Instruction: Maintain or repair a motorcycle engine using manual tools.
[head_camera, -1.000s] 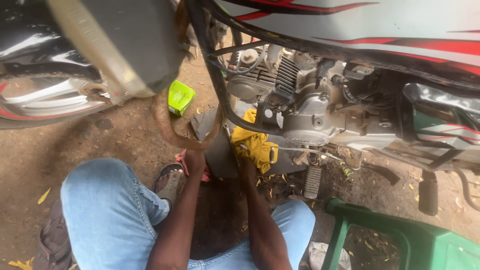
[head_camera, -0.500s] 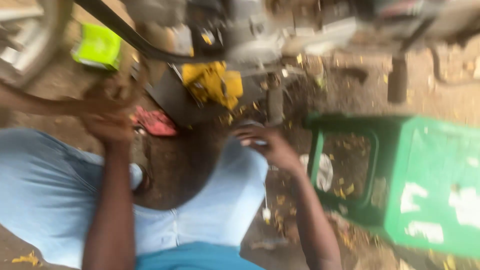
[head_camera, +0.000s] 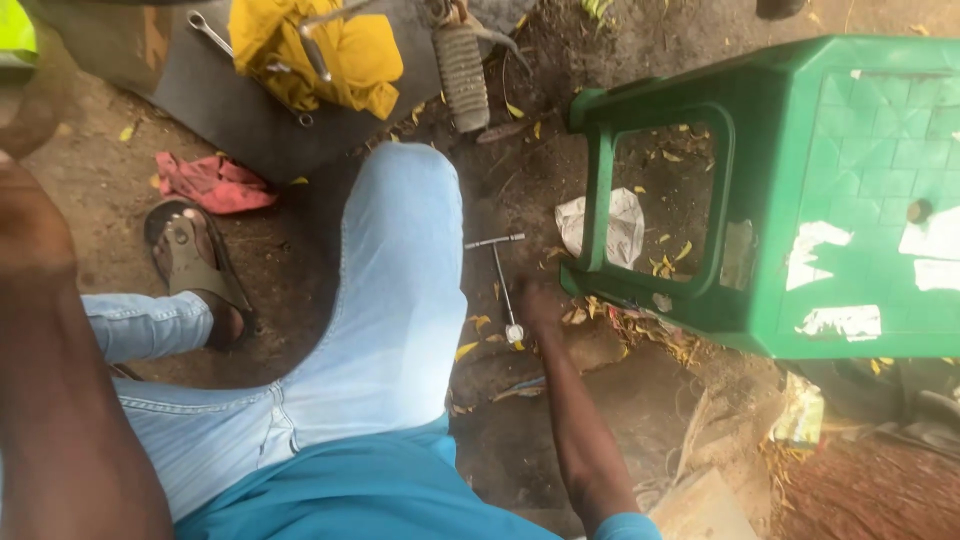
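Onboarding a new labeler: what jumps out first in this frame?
The big green plastic stool fills the right side, standing on the dirt. Just left of its base, the right hand reaches down to a T-handle socket wrench lying on the ground beside the person's jeans-clad knee. At top, a yellow rag and a spanner lie on a dark mat.

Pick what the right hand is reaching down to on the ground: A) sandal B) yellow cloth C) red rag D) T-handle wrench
D: the right hand is at the socket end of the T-handle wrench, which lies on the dirt beside the green stool.
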